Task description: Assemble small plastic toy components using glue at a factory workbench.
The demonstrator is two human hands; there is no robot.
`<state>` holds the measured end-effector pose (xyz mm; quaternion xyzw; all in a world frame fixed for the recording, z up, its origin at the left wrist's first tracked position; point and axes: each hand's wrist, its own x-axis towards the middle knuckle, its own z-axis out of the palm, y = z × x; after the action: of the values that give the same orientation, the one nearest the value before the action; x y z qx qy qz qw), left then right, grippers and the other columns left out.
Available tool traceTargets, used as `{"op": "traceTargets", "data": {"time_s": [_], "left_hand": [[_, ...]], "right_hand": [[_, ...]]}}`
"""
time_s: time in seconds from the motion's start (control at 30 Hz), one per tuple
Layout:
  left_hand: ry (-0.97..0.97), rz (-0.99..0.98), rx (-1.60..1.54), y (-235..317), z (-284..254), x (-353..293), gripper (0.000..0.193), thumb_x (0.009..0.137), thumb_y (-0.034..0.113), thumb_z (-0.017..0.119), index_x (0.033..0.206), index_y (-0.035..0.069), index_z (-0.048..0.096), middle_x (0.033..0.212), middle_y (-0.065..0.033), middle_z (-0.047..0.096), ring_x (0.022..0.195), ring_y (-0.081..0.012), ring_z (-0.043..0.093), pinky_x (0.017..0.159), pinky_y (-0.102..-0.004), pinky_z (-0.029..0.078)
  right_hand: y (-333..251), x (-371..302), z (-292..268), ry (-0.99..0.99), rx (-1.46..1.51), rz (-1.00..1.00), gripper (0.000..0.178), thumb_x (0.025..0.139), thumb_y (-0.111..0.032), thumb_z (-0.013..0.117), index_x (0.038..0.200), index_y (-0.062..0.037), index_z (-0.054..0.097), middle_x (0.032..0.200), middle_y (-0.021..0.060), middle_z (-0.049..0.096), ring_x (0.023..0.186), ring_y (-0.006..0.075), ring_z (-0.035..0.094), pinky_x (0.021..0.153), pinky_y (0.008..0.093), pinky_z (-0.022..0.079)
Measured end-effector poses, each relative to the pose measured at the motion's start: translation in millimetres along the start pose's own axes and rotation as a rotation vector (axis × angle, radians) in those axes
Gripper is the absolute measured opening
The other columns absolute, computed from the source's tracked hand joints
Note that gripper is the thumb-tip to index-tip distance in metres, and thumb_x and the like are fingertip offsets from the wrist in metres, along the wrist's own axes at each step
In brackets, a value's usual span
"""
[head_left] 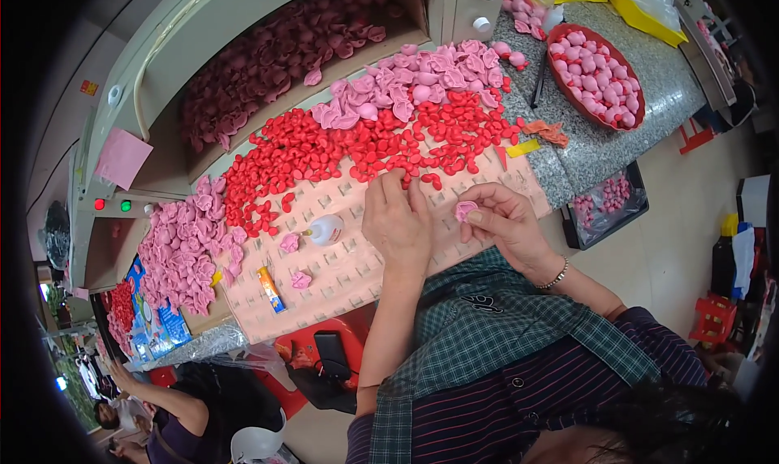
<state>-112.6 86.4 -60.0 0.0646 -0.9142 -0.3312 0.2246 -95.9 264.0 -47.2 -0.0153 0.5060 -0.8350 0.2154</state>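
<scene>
My left hand (397, 223) reaches to the near edge of a pile of small red pieces (304, 143). Its fingers are bent and drawn together, and a red piece (406, 182) shows between the fingertips. To its right, my right hand (507, 225) is closed in a pinch on a small pink cupped piece (465, 211), held just above the tabletop. Thin, curled pink pieces (414, 79) lie heaped behind the red ones. Left of my left hand lie a white squeeze bottle (325, 229) on its side and two loose pink pieces, one (301, 280) nearer me.
A pink patterned sheet (349, 277) covers the work surface. An orange tube (271, 289) lies on it. More pink pieces (182, 241) are heaped at left. A red basket (596, 75) of pink pieces stands at right, above a dark crate (608, 208). Another person (187, 411) is at lower left.
</scene>
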Motion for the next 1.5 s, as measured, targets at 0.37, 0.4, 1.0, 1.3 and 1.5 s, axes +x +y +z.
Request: {"op": "traceTargets", "data": {"time_s": [0.37,0.4,1.0,1.3,1.5], "left_hand": [[-0.226,-0.337,-0.752,5,-30,-32,0.017,0.083,-0.006,0.067,0.099,-0.001,0.065,0.096,-0.0069,0.063,0.078,-0.0096,0.059,0.069,-0.0234,0.049],[-0.24,-0.339,-0.747,4,-29,-35,0.017,0.083,-0.006,0.067,0.099,-0.001,0.065,0.096,-0.0069,0.063,0.078,-0.0096,0.059,0.069,-0.0234,0.049],[-0.05,-0.609,-1.227,9,-36,-45,0.032,0.094,-0.002,0.061,0.124,-0.005,0.052,0.125,-0.0234,0.062,0.108,-0.0228,0.064,0.096,-0.0335,0.052],[-0.075,-0.502,-1.144,17,-40,-56,0.035,0.098,-0.002,0.053,0.131,-0.005,0.044,0.13,-0.0252,0.057,0.115,-0.0239,0.061,0.1,-0.0349,0.05],[-0.101,-0.481,-1.034,23,-40,-55,0.042,0.098,-0.004,0.051,0.138,-0.006,0.041,0.135,-0.0254,0.054,0.124,-0.0251,0.056,0.106,-0.0333,0.044]], "right_hand": [[12,16,21,0.075,0.082,-0.145,0.019,0.094,-0.002,0.061,0.113,0.0003,0.06,0.104,0.0103,0.068,0.092,0.0137,0.066,0.078,0.0263,0.053],[15,17,22,0.05,0.074,-0.132,0.019,0.094,-0.002,0.061,0.113,0.0009,0.06,0.105,0.0102,0.068,0.094,0.0134,0.065,0.082,0.027,0.053],[27,12,40,0.009,0.093,-0.121,0.018,0.095,0.0,0.06,0.113,0.0016,0.06,0.105,0.0091,0.068,0.096,0.0133,0.065,0.088,0.0273,0.053],[30,17,37,0.055,0.105,-0.164,0.019,0.096,-0.001,0.059,0.115,0.003,0.059,0.1,0.0079,0.067,0.082,0.0097,0.062,0.073,0.0243,0.052],[28,12,47,0.025,0.044,-0.223,0.018,0.097,-0.001,0.056,0.114,0.0051,0.056,0.094,0.006,0.065,0.078,0.0061,0.06,0.067,0.0207,0.05]]}}
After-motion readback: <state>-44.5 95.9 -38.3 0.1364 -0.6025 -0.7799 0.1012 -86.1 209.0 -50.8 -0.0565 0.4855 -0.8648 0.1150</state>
